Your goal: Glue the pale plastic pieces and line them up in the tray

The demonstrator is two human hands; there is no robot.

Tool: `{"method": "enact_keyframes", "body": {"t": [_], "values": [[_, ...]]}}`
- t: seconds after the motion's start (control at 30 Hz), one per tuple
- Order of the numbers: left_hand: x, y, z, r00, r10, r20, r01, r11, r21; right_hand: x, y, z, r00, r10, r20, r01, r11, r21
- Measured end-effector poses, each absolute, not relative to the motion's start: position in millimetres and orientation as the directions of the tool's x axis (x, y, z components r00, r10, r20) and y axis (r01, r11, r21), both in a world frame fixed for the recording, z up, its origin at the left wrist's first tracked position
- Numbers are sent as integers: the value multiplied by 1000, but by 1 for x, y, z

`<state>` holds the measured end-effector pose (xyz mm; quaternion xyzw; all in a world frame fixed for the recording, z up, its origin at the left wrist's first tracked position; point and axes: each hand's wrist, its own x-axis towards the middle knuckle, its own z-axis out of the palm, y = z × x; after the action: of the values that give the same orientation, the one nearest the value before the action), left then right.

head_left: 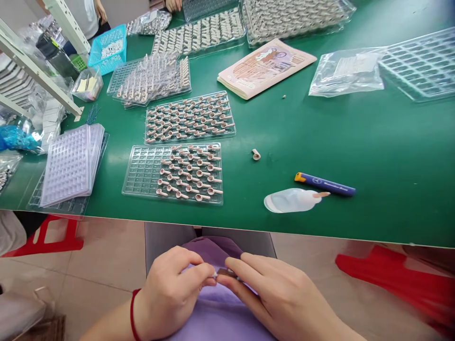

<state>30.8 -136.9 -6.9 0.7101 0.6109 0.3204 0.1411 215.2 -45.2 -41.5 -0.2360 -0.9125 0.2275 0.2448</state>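
Note:
Over my lap, below the table edge, my left hand [177,284] is closed in a pinch on a tiny pale piece [214,275], mostly hidden by the fingertips. Fingers and thumb of my right hand [270,289] grip a small flat brown piece [226,273], whose end meets the pale one. On the table in front lie a white squeeze bottle [292,201] with a tan tip and a blue cutter-like tool [329,183] with a yellow end. One loose small beige cup-shaped part with a stem [256,154] rests farther back.
A partly filled clear tray [142,170] of beige parts lies front left, a fuller tray [190,117] behind it. Stacked white trays [67,166], a blue basket [121,52], a pink booklet [266,66] and a plastic bag [346,73] surround them. A person's hand [173,5] shows at the far edge.

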Motion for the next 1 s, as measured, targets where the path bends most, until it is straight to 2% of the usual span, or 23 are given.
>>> {"method": "enact_keyframes", "body": {"t": [1.0], "values": [[31, -139, -7, 25, 956, 291, 779, -201, 594, 213, -46, -39, -778, 535, 330, 314, 786, -533]]}}
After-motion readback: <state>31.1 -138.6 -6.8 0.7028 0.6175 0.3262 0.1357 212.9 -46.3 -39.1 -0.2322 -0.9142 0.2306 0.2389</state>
